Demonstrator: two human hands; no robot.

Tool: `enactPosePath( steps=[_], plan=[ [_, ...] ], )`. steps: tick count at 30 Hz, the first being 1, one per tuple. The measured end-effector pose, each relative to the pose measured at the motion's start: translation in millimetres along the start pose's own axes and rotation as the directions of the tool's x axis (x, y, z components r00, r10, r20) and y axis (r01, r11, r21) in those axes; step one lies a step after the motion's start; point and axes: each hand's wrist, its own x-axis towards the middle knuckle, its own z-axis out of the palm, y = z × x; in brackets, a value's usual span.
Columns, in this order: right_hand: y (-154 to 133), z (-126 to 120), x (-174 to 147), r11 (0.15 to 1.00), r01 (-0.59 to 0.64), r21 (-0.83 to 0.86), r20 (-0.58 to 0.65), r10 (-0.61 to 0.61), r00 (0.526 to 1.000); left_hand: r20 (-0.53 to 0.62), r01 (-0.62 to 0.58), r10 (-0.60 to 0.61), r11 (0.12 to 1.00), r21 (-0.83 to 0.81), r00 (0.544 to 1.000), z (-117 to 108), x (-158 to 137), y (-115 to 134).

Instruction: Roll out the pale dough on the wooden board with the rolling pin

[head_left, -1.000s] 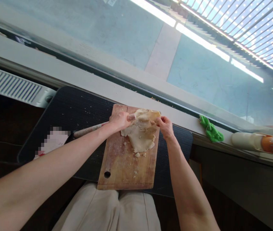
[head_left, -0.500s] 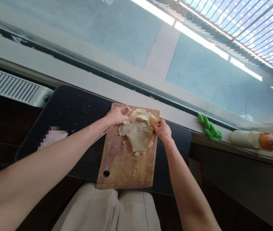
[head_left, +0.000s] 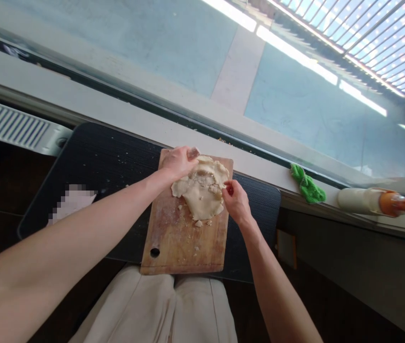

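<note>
A ragged sheet of pale dough (head_left: 202, 197) with cracked, uneven edges lies on a wooden cutting board (head_left: 184, 247). My left hand (head_left: 179, 162) is closed at the dough's upper left edge. A small clear, glass-like end (head_left: 192, 153) pokes out past its fingers; the rest of that object is hidden by the hand and forearm. At the dough's right edge, my right hand (head_left: 237, 197) has its fingers curled in a pinch, with the tips touching the rim. Small dough crumbs (head_left: 198, 223) are scattered on the board below the sheet.
The board rests on a black table (head_left: 116, 152) against a white windowsill (head_left: 145, 121). A green cloth (head_left: 307, 183) and a white bottle with an orange top (head_left: 362, 201) lie on the sill at right. A radiator (head_left: 16, 126) stands at left; a blurred pale item (head_left: 74, 202) lies on the table.
My left hand has shifted up and right along the dough's upper edge, turning with the clear object. My right hand's fingers have moved slightly down at the right edge. The view has shifted a little.
</note>
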Motion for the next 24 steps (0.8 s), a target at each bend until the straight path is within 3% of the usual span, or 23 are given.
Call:
enactPosePath(
  steps=[1,4,7,10,14,19,22,24],
  plan=[
    [2.2,1.6,-20.8,0.998,-0.062,-0.029,-0.007,0.062,0.998,-0.015,-0.010,0.010,0.999,0.031,1.000,-4.1,-7.3,-4.7],
    [1.3,28.4,-75.7,0.967,-0.221,-0.130,0.134,0.238,0.962,0.014,0.002,-0.004,0.992,0.130,1.000,-7.0,-35.0,-26.4],
    [-8.3,68.8,-102.9,0.953,-0.233,-0.191,0.063,0.249,0.966,0.086,0.074,-0.088,0.985,0.159,0.992,6.5,-65.8,-52.8],
    [-13.8,91.2,-107.7,0.947,-0.173,-0.271,-0.004,0.179,0.984,0.120,0.077,-0.095,0.987,0.140,0.988,28.1,-92.3,-72.3],
    [-8.8,90.6,-104.6,0.938,-0.039,-0.344,0.065,0.065,0.996,0.125,-0.005,-0.013,0.990,0.144,0.992,50.8,-113.6,-75.8],
    [-10.3,85.0,-100.5,0.923,0.005,-0.386,0.166,0.065,0.984,0.105,-0.034,0.006,0.964,0.262,0.994,54.8,-117.0,-63.6],
    [-17.7,72.5,-88.3,0.942,-0.006,-0.334,0.150,0.059,0.987,0.112,0.005,-0.037,0.962,0.273,0.993,48.8,-113.5,-62.9],
    [-23.5,58.5,-69.2,0.959,-0.011,-0.284,0.078,0.034,0.996,0.098,0.044,-0.070,0.969,0.241,0.993,42.9,-109.4,-65.5]
  ],
)
